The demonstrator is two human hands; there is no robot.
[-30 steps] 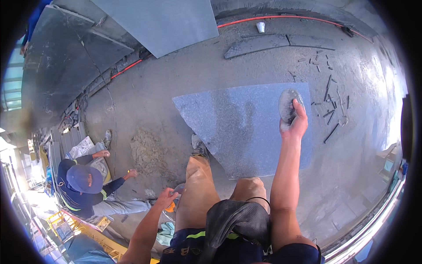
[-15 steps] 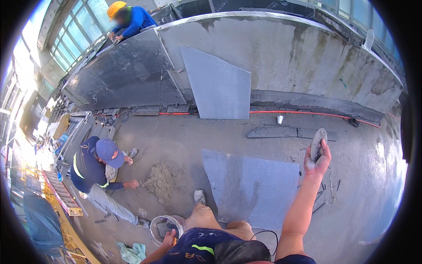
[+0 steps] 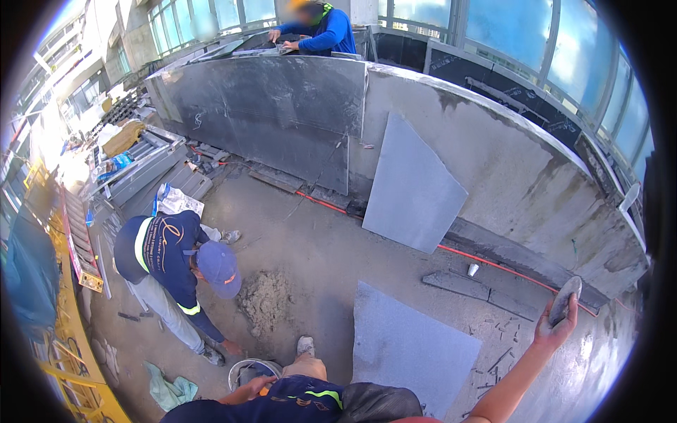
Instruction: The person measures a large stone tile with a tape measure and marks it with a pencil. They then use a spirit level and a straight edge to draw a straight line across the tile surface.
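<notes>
My right hand (image 3: 556, 330) is raised at the right on an outstretched arm, closed round a flat, oval, grey object (image 3: 565, 299) that looks smeared with mortar; its exact kind cannot be told. Low in front of me, my left hand (image 3: 248, 390) is closed round something with an orange handle (image 3: 266, 388), mostly hidden by the hand and my body. That hand is beside the rim of a bucket (image 3: 255, 364) with grey material inside. A large grey stone slab (image 3: 409, 345) lies on the floor right of my foot.
A crouching co-worker in a blue cap (image 3: 220, 268) reaches down near the bucket, beside a mortar pile (image 3: 264, 299). Another slab (image 3: 415, 187) leans on the curved wall (image 3: 508, 176). Behind the wall is a person in blue (image 3: 331, 32). Stone strips (image 3: 458, 284) and a white cup (image 3: 472, 269) lie right.
The view has turned left, and the scene sits farther right. The crouching co-worker's hand has gone from the mortar pile toward the bucket. My right hand still holds the oval object.
</notes>
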